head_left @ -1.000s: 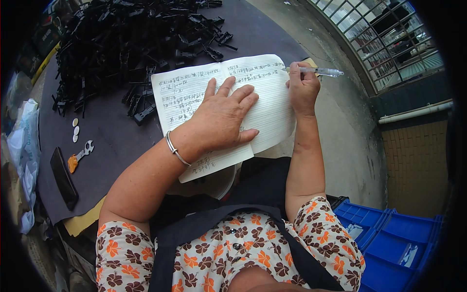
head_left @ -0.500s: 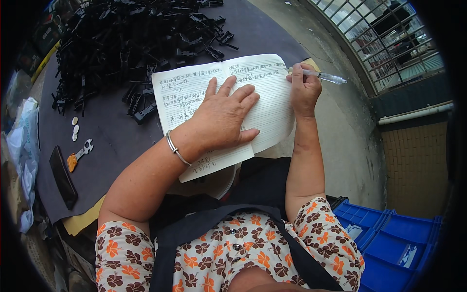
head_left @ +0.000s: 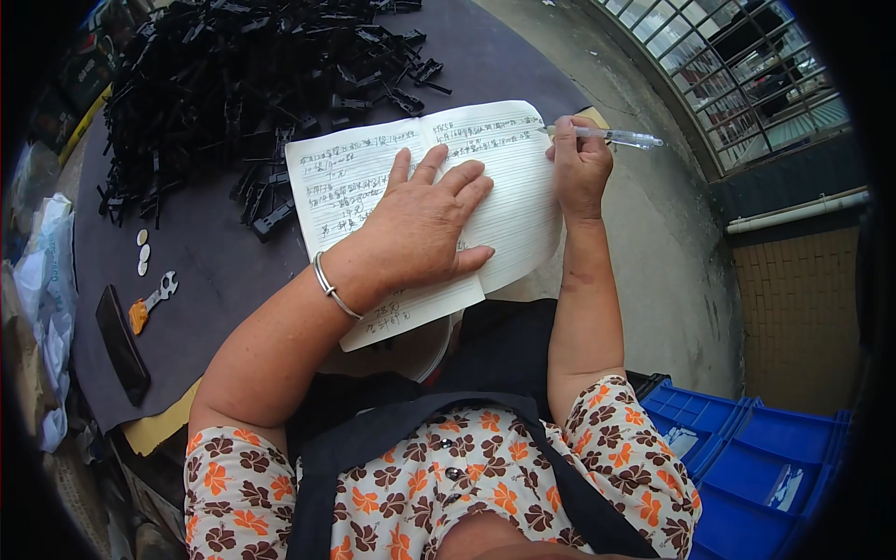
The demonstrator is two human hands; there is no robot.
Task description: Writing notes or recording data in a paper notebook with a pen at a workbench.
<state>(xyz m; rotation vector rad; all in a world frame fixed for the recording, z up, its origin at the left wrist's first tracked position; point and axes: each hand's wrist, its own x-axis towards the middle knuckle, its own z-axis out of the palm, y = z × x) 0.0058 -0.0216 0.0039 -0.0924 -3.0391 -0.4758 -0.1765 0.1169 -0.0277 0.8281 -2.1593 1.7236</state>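
An open lined notebook (head_left: pixel 509 224) with handwriting on both pages lies at the table's near edge, partly overhanging it. My left hand (head_left: pixel 415 219) rests flat across its middle, fingers spread, covering part of the writing. A metal bangle circles that wrist. In my right hand (head_left: pixel 581 173), pinched between thumb and fingers, is a clear pen (head_left: pixel 627 138). Its tip points left onto the upper right of the right-hand page, by the end of a written line.
A large heap of black plastic parts (head_left: pixel 243 84) covers the far left of the table. Nearby lie small round discs (head_left: pixel 143 252), an orange-handled wrench (head_left: pixel 154 301) and a dark phone-like slab (head_left: pixel 121 345). Blue crates (head_left: pixel 775 467) stand at lower right; a barred window (head_left: pixel 728 75) is beyond.
The notebook and both hands sit very slightly further left in view, along with the things on the table. The pen has tilted a little, still in my right hand.
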